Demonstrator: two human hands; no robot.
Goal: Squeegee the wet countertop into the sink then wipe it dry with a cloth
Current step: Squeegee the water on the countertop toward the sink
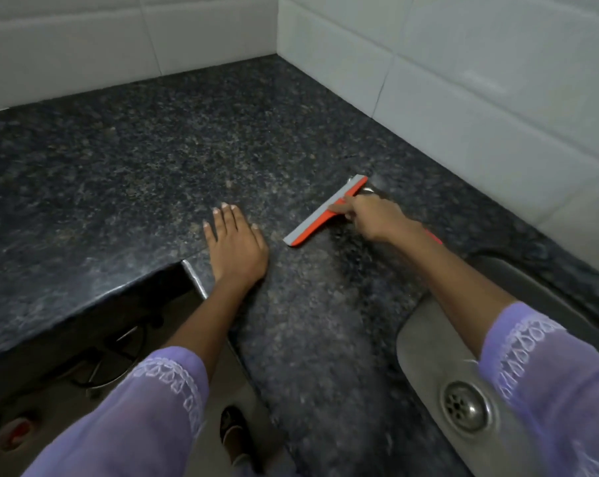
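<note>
My right hand [373,218] grips an orange squeegee [322,215] with a grey rubber blade. The blade lies on the dark speckled granite countertop [136,160], slanting from near the right wall toward the middle. A darker streak runs on the stone behind the blade toward the steel sink [425,342] at the lower right. My left hand [234,246] rests flat on the counter, fingers spread, just left of the blade's near end and by the inner corner of the counter edge. No cloth is in view.
White tiled walls [463,80] meet in a corner at the back. The sink's round drain [464,406] shows beside my right sleeve. Below the counter's cut-out, I see the floor, dark wires, a reddish object at the far left and a foot in a dark shoe.
</note>
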